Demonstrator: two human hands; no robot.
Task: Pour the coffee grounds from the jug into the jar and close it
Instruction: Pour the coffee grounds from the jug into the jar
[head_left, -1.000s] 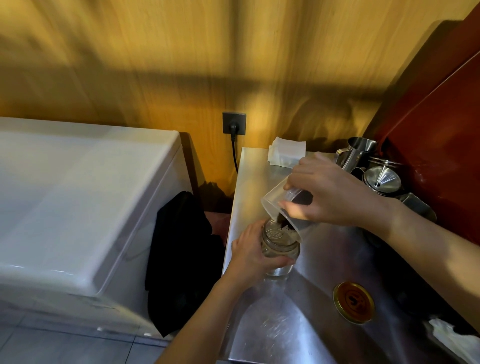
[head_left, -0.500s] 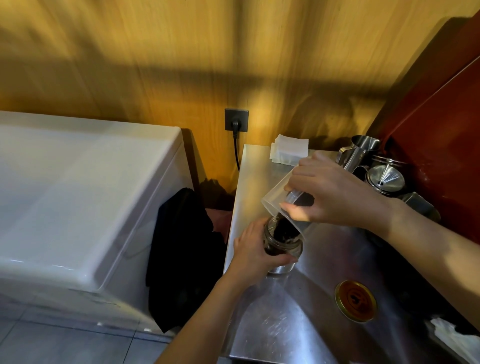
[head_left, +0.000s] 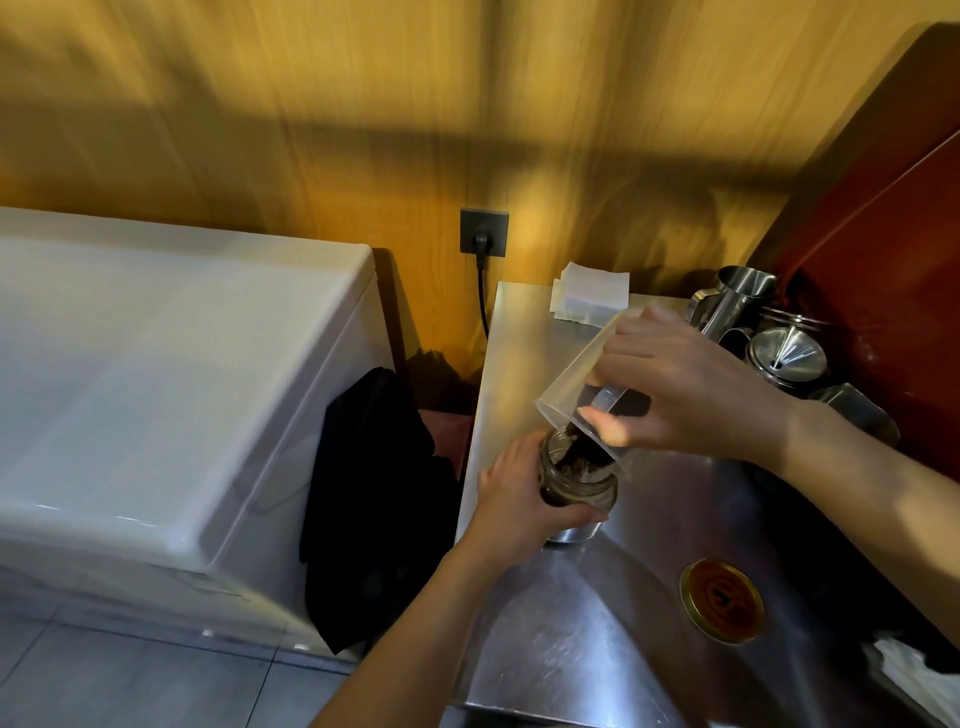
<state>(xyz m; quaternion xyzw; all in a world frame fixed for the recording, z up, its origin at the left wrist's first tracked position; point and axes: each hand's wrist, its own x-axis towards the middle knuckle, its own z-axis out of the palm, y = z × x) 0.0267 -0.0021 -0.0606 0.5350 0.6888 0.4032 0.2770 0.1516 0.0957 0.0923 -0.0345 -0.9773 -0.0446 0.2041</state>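
Observation:
A clear plastic jug (head_left: 574, 382) is tipped steeply down to the left, its rim over the mouth of a small glass jar (head_left: 579, 486). My right hand (head_left: 685, 384) grips the jug by its handle. Dark coffee grounds slide from the jug's lip into the jar, which looks more than half full of brown grounds. My left hand (head_left: 519, 499) is wrapped around the jar's left side and holds it upright on the steel counter (head_left: 571, 649). The jar's gold lid (head_left: 722, 600) lies flat on the counter to the right, apart from both hands.
Steel pitchers and a funnel (head_left: 787, 351) stand at the counter's back right by a red panel. Folded white paper (head_left: 592, 299) lies at the back edge. A white appliance (head_left: 171, 389) with a black cloth (head_left: 374, 499) stands on the left. A crumpled tissue (head_left: 914, 670) lies front right.
The jug has tipped more steeply and the jar has filled with grounds, from nearly empty to mostly brown. Both hands keep their grips; the view shifted slightly.

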